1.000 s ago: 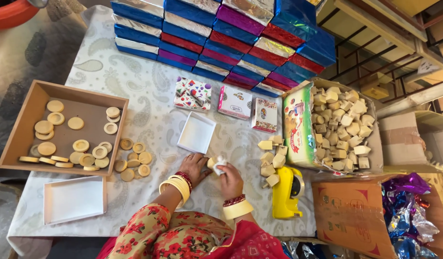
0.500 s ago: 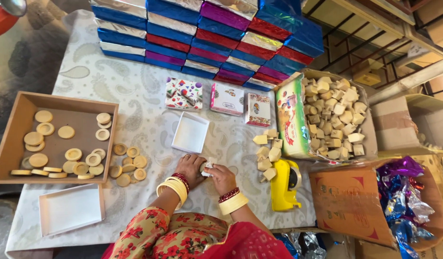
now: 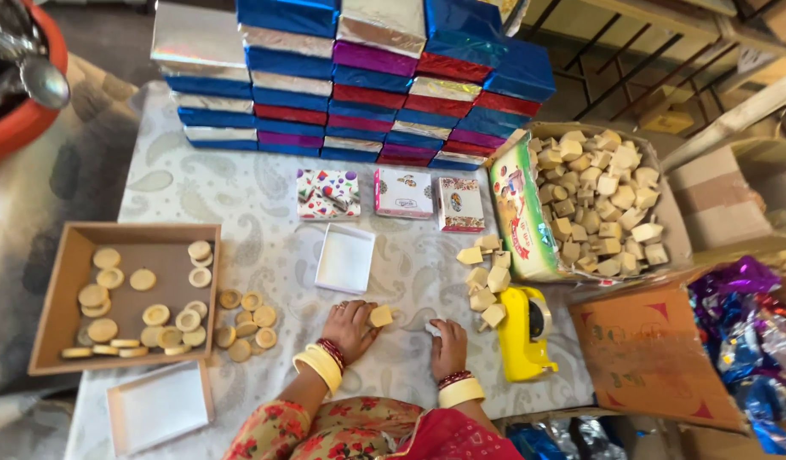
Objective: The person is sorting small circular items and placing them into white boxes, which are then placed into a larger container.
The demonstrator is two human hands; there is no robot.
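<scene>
tan square sweet [image 3: 381, 316] sits at the fingertips of the left hand [image 3: 349, 327], pinched lightly between thumb and forefinger, low against the patterned tablecloth [image 3: 240, 204]. the other fingers of that hand are curled loosely and rest on the cloth. just to its right the right hand [image 3: 449, 342] lies palm down, its fingertips pressed together over a small white scrap [image 3: 433, 327] on the cloth; what the scrap is cannot be told. both wrists wear thick yellow bangles with red ones beside them.

just above the sweet stands a small open white box [image 3: 345, 258], its inside bare. near the right hand, a loose pile of more tan square sweets [image 3: 485, 281] lies on the cloth, and touching that pile is a yellow tape dispenser [image 3: 525, 332]. beyond it a cardboard carton [image 3: 674, 230] is heaped with the same square pieces, a printed green flap along its near side.

three small printed boxes [image 3: 403, 193] stand in a row behind the white box, and behind them rises a stack of foil-wrapped boxes [image 3: 350, 94] in blue, silver, red and purple.

to the left, a brown cardboard tray [image 3: 69, 273] holds round pale sweets, with more round sweets [image 3: 244, 319] spilled on the cloth just beside it. a second white box [image 3: 159, 405] lies at the near left edge. at the far right an open carton [image 3: 648, 358] shows shiny purple and blue wrappers [image 3: 751, 332].
</scene>
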